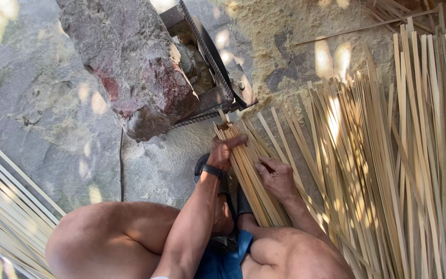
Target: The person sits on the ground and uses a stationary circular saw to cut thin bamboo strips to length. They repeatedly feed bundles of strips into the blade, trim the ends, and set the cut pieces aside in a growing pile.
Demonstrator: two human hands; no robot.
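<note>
I squat over a bundle of thin bamboo strips [251,175] that runs from my feet up to a metal frame. My left hand [223,151], with a black watch on its wrist, is closed over the upper left side of the bundle. My right hand [275,175] presses on the bundle's right side, fingers curled onto the strips. The bundle's lower end is hidden between my knees.
A large rough stone [130,57] rests on a rusty metal frame [218,67] just beyond the bundle. Many loose bamboo strips [388,155] fan out on the right, and another pile of strips [6,206] lies at the lower left. The ground is grey stone with sawdust.
</note>
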